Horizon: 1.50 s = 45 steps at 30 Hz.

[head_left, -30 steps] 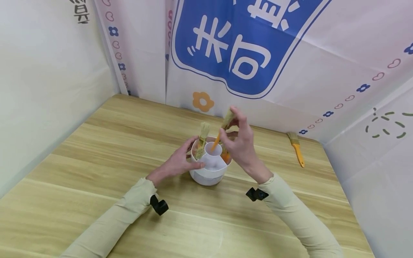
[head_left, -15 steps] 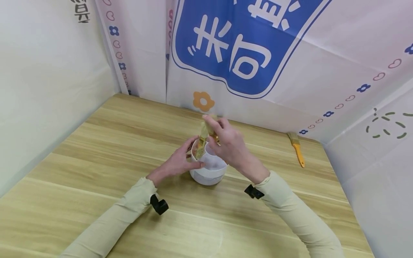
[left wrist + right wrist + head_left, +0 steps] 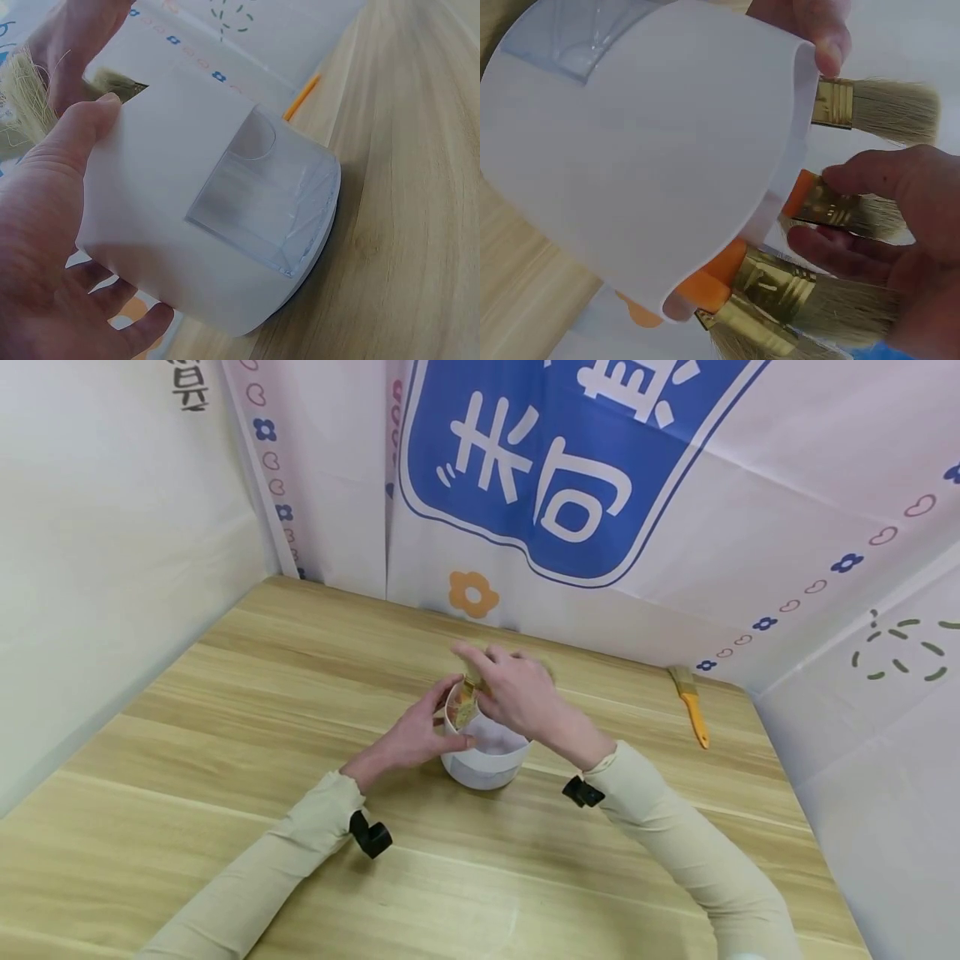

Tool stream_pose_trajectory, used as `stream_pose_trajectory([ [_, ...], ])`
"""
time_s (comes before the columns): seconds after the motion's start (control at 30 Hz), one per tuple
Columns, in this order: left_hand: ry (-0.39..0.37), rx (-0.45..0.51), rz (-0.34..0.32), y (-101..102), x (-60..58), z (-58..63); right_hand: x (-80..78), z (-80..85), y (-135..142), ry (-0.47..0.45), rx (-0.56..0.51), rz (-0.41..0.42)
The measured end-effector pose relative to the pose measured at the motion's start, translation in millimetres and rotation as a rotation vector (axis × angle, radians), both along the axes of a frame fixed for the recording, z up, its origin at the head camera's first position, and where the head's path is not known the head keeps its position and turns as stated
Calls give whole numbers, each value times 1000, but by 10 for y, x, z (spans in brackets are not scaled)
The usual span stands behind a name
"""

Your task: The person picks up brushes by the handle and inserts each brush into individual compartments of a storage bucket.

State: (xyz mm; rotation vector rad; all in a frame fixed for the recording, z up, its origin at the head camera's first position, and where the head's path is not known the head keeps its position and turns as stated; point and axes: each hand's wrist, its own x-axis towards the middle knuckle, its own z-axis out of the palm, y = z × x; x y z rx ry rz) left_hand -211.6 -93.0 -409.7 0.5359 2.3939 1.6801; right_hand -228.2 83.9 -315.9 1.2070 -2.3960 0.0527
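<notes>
A white round container [image 3: 483,772] stands on the wooden table, a clear panel on its front. My left hand [image 3: 415,739] grips it from the left, thumb at the near rim and fingers around the far side. Over the container's top, my right hand [image 3: 528,697] pinches a paintbrush [image 3: 829,204] by its gold ferrule, bristles upward and orange handle down inside the rim. More paintbrushes stand bristles up in it, including one brush [image 3: 855,105] near the left thumb and another brush [image 3: 776,289] closer to the right wrist camera. My right hand hides much of the opening in the head view.
Another paintbrush [image 3: 692,706] with an orange handle lies on the table [image 3: 225,718] at the far right. Printed white sheets [image 3: 330,477] rise behind the table and at both sides. A small black camera is strapped to each wrist.
My right hand has come left and down over the container, lowering the paintbrush, whose orange handle showed above the centre a second ago. The left hand and container have stayed in place.
</notes>
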Motion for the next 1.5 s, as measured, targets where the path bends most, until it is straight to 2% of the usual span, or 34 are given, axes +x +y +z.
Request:
stream_pose_trajectory([
  [0.13,5,2,-4,-3,-7,1,-6,-10,11,7,112,-34],
  [0.23,9,1,-2,-5,-6,3,3,-15,6,18,141,-37],
  [0.43,18,-2,-10,-9,4,8,1,-30,9,20,133,-45],
  [0.67,14,-14,-6,-7,13,4,-31,-48,67,-26,108,-85],
  [0.77,11,-9,0,-5,7,-5,-34,-66,94,-5,75,-74],
  [1.0,23,-7,-1,-2,7,-4,-71,-114,196,101,-37,-1],
  [1.07,24,-8,-1,-1,8,-7,-84,-125,244,89,-93,29],
  [1.27,32,-4,-1,1,7,-19,-135,-115,463,-22,-324,133],
  [1.4,35,-2,-2,5,-3,-24,-193,-102,693,-84,-471,100],
  [1.5,35,-7,-1,5,-11,-26,-278,-137,924,-175,-574,-6],
])
